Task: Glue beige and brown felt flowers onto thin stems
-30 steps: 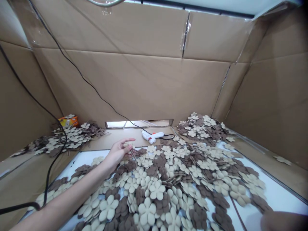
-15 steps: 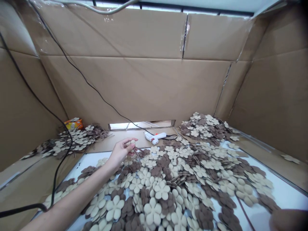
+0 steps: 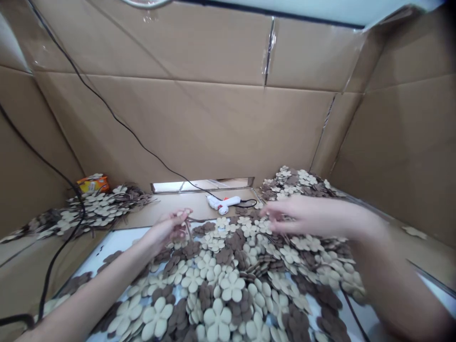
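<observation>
My left hand [image 3: 169,229] is pinched around a small cream fabric flower, mostly hidden by the fingers. Thin brown strips [image 3: 188,230] hang from that grip and trail to the right. Over the heaped flowers at right, my right hand [image 3: 294,216] is stretched out flat, blurred by motion, its fingers apart and nothing seen in them. Between the hands, toward the back, a white glue gun [image 3: 223,204] lies on the cardboard. Loose cream flowers [image 3: 232,286] and brown flowers [image 3: 240,306] cover the white board below.
Tall cardboard walls [image 3: 199,128] enclose the work area. A black cable [image 3: 123,124] runs down to the glue gun; another loops at left. More flowers and strips [image 3: 103,206] pile at back left beside an orange packet [image 3: 93,184]. Another flower heap [image 3: 295,183] sits at back right.
My right hand has come in from the lower right corner and now reaches over the flowers near the glue gun. My left hand keeps its pinch. The view has shifted slightly.
</observation>
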`<state>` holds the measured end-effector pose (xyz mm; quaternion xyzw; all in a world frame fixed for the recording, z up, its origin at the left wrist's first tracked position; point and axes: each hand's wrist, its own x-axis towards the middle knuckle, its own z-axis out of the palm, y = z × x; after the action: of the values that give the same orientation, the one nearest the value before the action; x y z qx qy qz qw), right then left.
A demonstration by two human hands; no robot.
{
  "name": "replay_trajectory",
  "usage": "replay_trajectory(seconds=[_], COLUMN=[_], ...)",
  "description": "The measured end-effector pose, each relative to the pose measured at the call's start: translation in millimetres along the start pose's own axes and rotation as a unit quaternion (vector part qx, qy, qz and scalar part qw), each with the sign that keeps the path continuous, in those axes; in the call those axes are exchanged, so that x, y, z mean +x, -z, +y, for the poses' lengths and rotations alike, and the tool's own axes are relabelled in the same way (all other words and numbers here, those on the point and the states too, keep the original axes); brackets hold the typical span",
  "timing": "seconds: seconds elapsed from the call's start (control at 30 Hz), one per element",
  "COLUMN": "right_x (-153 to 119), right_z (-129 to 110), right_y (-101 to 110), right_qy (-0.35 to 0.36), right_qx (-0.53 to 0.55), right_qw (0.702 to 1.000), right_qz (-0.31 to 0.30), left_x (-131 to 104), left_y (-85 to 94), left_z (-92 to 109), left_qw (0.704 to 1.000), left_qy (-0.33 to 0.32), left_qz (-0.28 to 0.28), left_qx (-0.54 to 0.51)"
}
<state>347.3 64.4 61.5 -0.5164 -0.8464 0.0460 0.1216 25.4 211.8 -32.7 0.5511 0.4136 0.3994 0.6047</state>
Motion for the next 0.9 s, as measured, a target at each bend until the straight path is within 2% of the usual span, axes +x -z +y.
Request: replay_trajectory(seconds=[0.03, 0.07, 0.1, 0.2, 0.3, 0.4, 0.5, 0.63, 0.67, 0.8, 0.9], right_x=[20, 40, 58, 93, 103, 101, 100, 103, 104, 105, 103], right_z=[4, 9, 13, 22, 22, 21, 23, 26, 27, 31, 32], right_y=[-4, -12, -23, -64, -102, -123, -134, -139, -140, -142, -143], right_qy=[0.008, 0.031, 0.059, 0.071, 0.087, 0.111, 0.117, 0.084, 0.07, 0.035, 0.035], right_qx=[0.003, 0.008, 0.012, 0.012, 0.0, -0.011, 0.02, 0.164, 0.191, 0.25, 0.3], right_qw=[0.999, 0.998, 0.997, 0.997, 0.996, 0.993, 0.992, 0.98, 0.975, 0.961, 0.946], right_qz=[-0.042, -0.049, -0.04, -0.003, 0.022, 0.038, 0.034, 0.069, 0.083, 0.113, 0.114], left_x=[1, 2, 3, 3, 1, -2, -4, -2, -1, 7, 10], left_y=[1.2, 2.1, 2.8, 3.5, 2.0, -0.9, -0.4, 15.5, 22.5, 57.3, 84.5], left_z=[-1, -1, -1, 2, 8, 15, 20, 29, 32, 44, 50], left_qw=[1.0, 0.999, 0.998, 0.996, 0.994, 0.991, 0.991, 0.992, 0.991, 0.989, 0.983], left_qy=[-0.014, -0.027, -0.039, -0.067, -0.083, -0.09, -0.062, 0.066, 0.075, 0.05, 0.077], left_qz=[0.014, 0.027, 0.037, 0.049, 0.044, 0.04, 0.028, -0.056, -0.061, -0.01, 0.004], left_qx=[0.004, 0.009, 0.015, 0.04, 0.06, 0.091, 0.112, 0.096, 0.095, 0.14, 0.169])
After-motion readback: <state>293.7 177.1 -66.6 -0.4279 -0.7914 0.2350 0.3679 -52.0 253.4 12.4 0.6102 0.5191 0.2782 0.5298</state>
